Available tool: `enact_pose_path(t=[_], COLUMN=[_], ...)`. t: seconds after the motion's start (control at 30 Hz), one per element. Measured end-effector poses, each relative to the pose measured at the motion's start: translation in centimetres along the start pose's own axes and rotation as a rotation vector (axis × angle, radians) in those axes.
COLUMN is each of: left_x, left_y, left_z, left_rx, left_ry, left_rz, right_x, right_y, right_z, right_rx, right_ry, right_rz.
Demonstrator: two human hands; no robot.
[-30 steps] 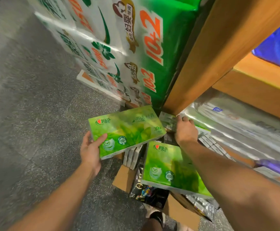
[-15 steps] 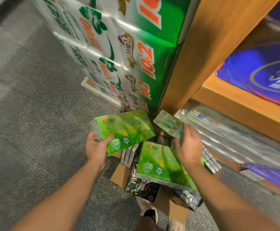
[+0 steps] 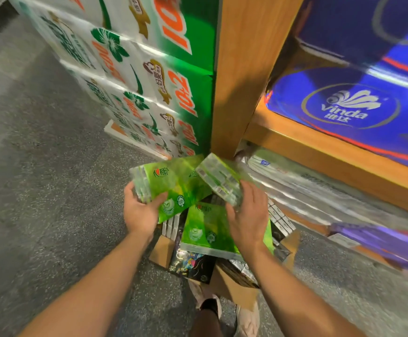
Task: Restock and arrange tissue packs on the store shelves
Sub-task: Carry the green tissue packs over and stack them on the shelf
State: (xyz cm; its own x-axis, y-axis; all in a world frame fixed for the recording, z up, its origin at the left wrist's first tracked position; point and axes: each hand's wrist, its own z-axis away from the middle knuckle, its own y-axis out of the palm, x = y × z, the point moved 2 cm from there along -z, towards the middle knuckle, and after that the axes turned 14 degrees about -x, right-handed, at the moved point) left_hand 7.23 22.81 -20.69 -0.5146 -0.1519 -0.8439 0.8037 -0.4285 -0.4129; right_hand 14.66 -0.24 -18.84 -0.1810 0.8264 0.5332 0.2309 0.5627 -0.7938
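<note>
**Two green packs in hand above the carton**

A tall stack of green-and-white tissue bales (image 3: 134, 88) stands left of the wooden shelf post (image 3: 244, 76); blue Vinda packs (image 3: 348, 110) fill the shelf to the right. On the floor sits an open cardboard box (image 3: 232, 285) with a third green tissue pack (image 3: 205, 229) lying on top. The left hand (image 3: 141, 212) clamps one green tissue pack (image 3: 173, 186) by its end (tilted, label up). The right hand (image 3: 246, 215) closes around a paler pack (image 3: 220, 178) just beside it.
</note>
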Motion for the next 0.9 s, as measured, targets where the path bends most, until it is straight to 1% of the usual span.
enact_pose_path(t=[0.3,0.43,0.5,0.57,0.63,0.7,0.8,0.9], left_x=[-0.9,-1.3,-2.0,-2.7,-3.3,-3.6,-4.0,-4.7], left_y=[-0.8,-2.1,-2.8,-3.3,-3.4,-3.5,-4.0,-4.7], left_z=[0.4,0.5,1.1,1.6,2.2,2.4,2.4,2.4], left_rx=[-0.068,-0.087,-0.104,-0.136,-0.116,-0.094,-0.119,-0.075], left_ry=[0.037,-0.007,-0.044,-0.12,-0.234,-0.314,-0.349,-0.398], left_rz=[-0.09,-0.002,0.072,0.18,0.352,0.456,0.486,0.532], right_x=[3.3,5.9,8.1,10.2,11.4,12.3,13.6,14.6], right_y=[-1.2,-2.3,-3.0,-3.3,-2.9,-2.1,-1.3,-1.5], right_z=[2.4,2.1,1.8,1.9,2.2,2.6,2.8,1.6], right_rx=[0.006,-0.089,-0.146,-0.158,-0.117,-0.065,-0.012,0.033], right_ry=[0.04,0.017,-0.036,-0.137,-0.246,-0.327,-0.399,-0.491], right_rz=[-0.122,-0.197,-0.217,-0.225,-0.235,-0.247,-0.268,-0.322])
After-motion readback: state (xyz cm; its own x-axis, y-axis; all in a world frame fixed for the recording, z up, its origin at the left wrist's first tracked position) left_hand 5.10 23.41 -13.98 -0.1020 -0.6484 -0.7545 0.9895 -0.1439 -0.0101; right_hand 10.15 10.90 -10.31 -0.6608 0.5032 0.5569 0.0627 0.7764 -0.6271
